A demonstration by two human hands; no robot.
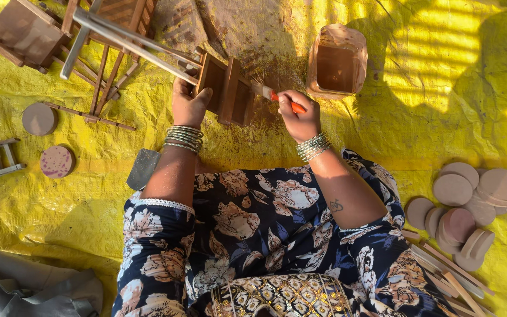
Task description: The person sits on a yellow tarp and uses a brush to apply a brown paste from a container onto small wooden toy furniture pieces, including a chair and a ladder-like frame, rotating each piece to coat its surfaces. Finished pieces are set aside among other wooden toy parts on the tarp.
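Beside the paint-filled tub (337, 61), right-hand fingers (291, 111) grasp a brush (274, 97); left hand (189, 104) grips wooden frame (228, 91).

No packages, labels, signs or screens

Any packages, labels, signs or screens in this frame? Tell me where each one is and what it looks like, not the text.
No labels, signs or screens show.
Nearest to a package: an open plastic container, top centre on the yellow sheet, just beyond the right hand; roughly square, smeared reddish brown, with brown paint inside.
The right hand holds an orange-handled brush against a small brown wooden frame that the left hand steadies.
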